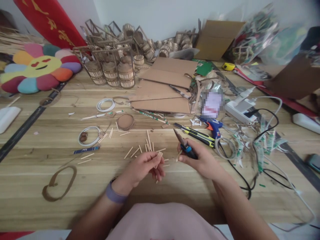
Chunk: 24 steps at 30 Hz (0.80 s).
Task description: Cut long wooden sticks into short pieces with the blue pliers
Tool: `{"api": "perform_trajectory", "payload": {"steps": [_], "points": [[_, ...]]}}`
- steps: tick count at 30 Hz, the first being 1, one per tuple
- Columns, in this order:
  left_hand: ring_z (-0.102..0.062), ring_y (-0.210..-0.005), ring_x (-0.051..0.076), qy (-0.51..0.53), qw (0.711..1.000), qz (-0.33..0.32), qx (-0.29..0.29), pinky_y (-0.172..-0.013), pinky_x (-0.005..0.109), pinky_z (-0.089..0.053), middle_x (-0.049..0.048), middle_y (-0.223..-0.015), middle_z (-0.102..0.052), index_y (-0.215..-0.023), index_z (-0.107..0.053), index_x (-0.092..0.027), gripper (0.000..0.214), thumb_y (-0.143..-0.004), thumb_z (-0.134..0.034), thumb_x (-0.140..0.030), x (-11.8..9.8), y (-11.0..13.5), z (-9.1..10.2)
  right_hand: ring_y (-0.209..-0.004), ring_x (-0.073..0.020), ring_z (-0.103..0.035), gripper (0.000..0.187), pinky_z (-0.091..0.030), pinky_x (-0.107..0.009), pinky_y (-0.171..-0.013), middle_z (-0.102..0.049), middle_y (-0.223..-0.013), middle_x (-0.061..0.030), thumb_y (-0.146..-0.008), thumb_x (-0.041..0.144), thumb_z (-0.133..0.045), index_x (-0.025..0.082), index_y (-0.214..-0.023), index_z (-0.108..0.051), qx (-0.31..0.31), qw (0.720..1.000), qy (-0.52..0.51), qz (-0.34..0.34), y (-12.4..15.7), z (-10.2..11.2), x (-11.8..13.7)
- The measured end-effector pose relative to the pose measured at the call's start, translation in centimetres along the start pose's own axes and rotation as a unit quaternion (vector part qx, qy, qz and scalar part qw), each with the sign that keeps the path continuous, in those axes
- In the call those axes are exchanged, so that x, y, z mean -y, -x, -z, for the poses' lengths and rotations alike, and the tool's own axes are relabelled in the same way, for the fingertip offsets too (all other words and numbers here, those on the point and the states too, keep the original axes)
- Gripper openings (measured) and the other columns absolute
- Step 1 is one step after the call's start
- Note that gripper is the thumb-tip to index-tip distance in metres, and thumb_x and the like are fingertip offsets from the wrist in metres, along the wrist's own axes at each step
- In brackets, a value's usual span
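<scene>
My left hand (147,163) is closed around several short wooden sticks (159,154), pinched between thumb and fingers. My right hand (200,158) grips pliers (188,149) with a black and blue handle, their dark pointed jaws aimed up and to the left. A small pale stick (178,156) shows at the right thumb and fingertips. Just beyond my left hand, more loose sticks (148,141) are scattered on the wooden table (100,213). A round brown basket base (125,122) with a low rim lies farther off.
Yellow-black cutters (197,134), a blue glue gun (212,125), a tape roll (225,148) and a power strip (241,110) with cables lie to the right. Cardboard sheets (162,90) and small lidded bamboo baskets (110,71) stand behind. A brown strip loop (60,183) lies left.
</scene>
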State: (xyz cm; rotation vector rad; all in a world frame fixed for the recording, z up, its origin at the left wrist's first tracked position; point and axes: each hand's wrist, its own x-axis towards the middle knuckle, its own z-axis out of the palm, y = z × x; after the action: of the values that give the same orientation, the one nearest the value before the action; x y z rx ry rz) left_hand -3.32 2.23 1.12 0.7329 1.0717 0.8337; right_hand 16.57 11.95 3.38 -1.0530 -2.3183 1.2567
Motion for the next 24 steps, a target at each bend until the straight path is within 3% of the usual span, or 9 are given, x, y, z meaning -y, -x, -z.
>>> {"api": "perform_trajectory", "payload": {"steps": [4, 10, 24], "points": [[-0.066, -0.064, 0.016, 0.006, 0.999, 0.023, -0.033, -0.056, 0.024, -0.043, 0.0068, -0.072, -0.069, -0.077, -0.055, -0.015, 0.047, -0.074, -0.061, -0.061, 0.2, -0.4, -0.6, -0.075, -0.0173, -0.059, 0.022, -0.045, -0.027, -0.07, -0.063, -0.085, -0.0012, -0.079, 0.029, -0.066, 0.021, -0.097, -0.057, 0.019, 0.998, 0.053, 0.006, 0.4, -1.1, 1.1], [-0.067, -0.068, 0.019, -0.04, 0.999, 0.022, -0.021, -0.054, 0.024, -0.042, 0.0077, -0.073, -0.069, -0.076, -0.059, -0.014, 0.051, -0.072, -0.059, -0.065, 0.5, -0.5, -1.1, -0.1, -0.0247, -0.063, 0.053, -0.048, -0.035, -0.083, -0.066, -0.111, -0.0105, -0.08, 0.019, -0.061, 0.02, -0.13, -0.044, 0.051, 0.991, 0.117, 0.031, 0.1, -3.1, 1.0], [-0.067, -0.068, 0.018, -0.005, 0.999, 0.044, 0.009, -0.057, 0.024, -0.045, 0.0051, -0.073, -0.069, -0.078, -0.062, -0.015, 0.039, -0.073, -0.064, -0.054, 1.1, -0.5, -0.7, -0.099, -0.0223, -0.064, 0.072, -0.05, -0.035, -0.085, -0.067, -0.11, -0.0081, -0.074, 0.012, -0.065, 0.02, -0.139, -0.037, 0.084, 0.994, 0.067, 0.021, 0.0, -3.3, 1.1]]}}
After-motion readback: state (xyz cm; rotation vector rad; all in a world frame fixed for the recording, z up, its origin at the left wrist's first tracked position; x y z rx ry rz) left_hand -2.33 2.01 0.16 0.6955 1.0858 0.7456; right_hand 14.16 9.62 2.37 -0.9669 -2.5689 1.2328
